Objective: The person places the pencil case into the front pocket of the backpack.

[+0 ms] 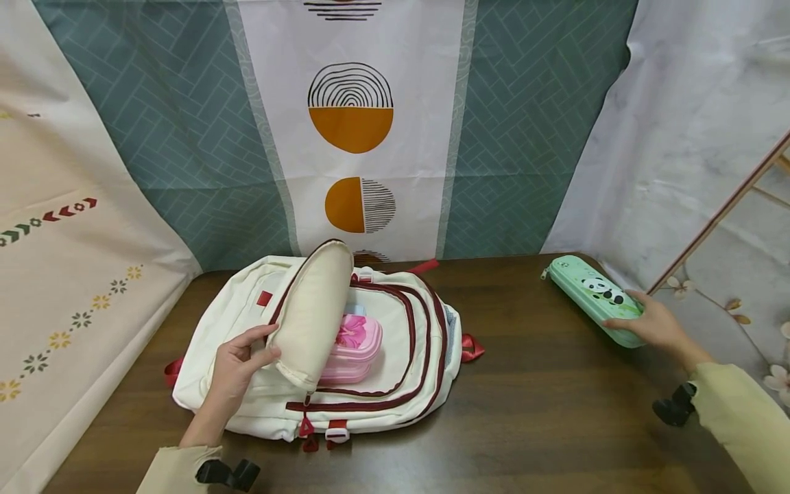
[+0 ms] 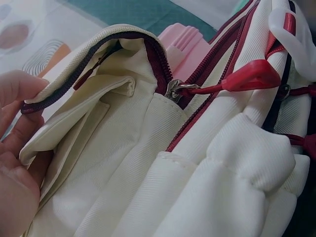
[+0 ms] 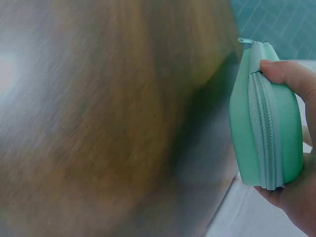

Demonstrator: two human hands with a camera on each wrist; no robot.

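A white backpack (image 1: 247, 302) with dark red zips lies on the table, its front pocket unzipped. My left hand (image 1: 237, 363) pinches the edge of the pocket flap (image 1: 317, 309) and holds it folded back to the left. Inside the opening sits a pink box (image 1: 354, 350) with a flower on its lid. In the left wrist view the flap's cream lining (image 2: 118, 108) and a red zip pull (image 2: 252, 76) show close up. At the far right my right hand (image 1: 660, 326) grips a green zipped pencil case (image 1: 592, 291) with a panda on it, thumb across its near end.
The brown wooden table (image 1: 524, 412) stretches between the backpack and the pencil case. Patterned cloth (image 1: 524, 137) hangs behind it, with a pale floral cloth (image 1: 710, 206) on the right. Red straps (image 1: 472, 348) stick out from the backpack's sides.
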